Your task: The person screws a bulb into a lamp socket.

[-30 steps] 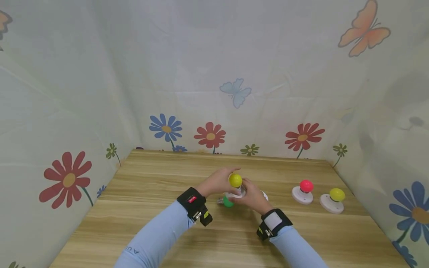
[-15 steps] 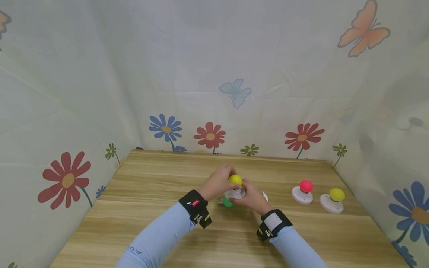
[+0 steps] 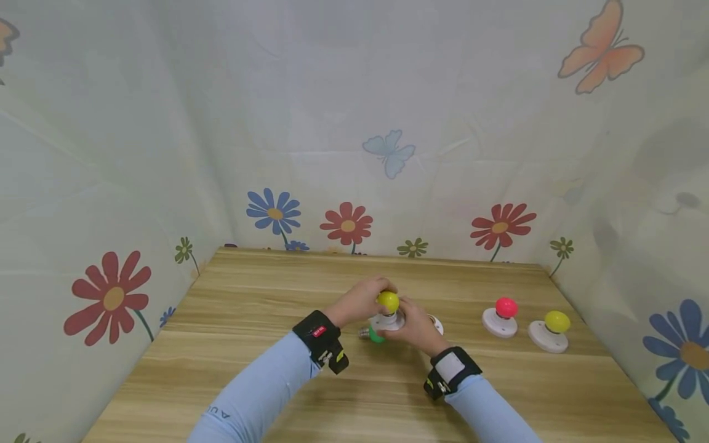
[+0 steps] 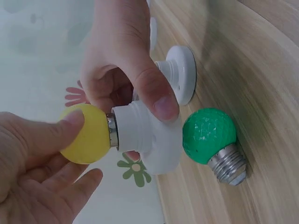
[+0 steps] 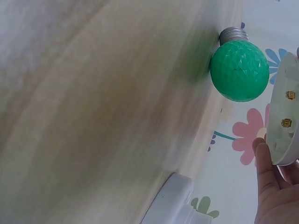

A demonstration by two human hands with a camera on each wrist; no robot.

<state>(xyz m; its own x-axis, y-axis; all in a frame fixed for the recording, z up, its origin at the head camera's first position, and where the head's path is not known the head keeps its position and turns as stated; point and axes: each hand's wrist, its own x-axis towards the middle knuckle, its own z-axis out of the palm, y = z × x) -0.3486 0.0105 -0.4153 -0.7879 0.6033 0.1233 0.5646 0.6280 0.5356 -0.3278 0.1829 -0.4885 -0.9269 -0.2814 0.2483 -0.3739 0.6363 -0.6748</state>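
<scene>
My left hand (image 3: 360, 303) pinches a round yellow light bulb (image 4: 88, 135) between thumb and fingers. The bulb's metal screw cap sits partly inside a white lamp socket (image 4: 161, 149), with a bit of metal showing at its mouth. Gripping the round base of that socket is my right hand (image 3: 415, 326); the right wrist view shows its hollow underside with brass contacts. The socket is held above the table. Close by, a green bulb (image 4: 210, 135) lies on its side on the wood. Another white socket (image 4: 183, 74) stands on the table behind my right hand.
Farther right on the wooden table (image 3: 266, 289) stand a red bulb (image 3: 506, 307) in a white base (image 3: 500, 324) and a second yellow bulb (image 3: 557, 321) in its own base (image 3: 547, 339). A flower-printed cloth (image 3: 310, 111) encloses the back and sides.
My left hand rolled over the yellow bulb and then partly back, its fingers shifting round the bulb. My right hand has stayed nearly still with the socket.
</scene>
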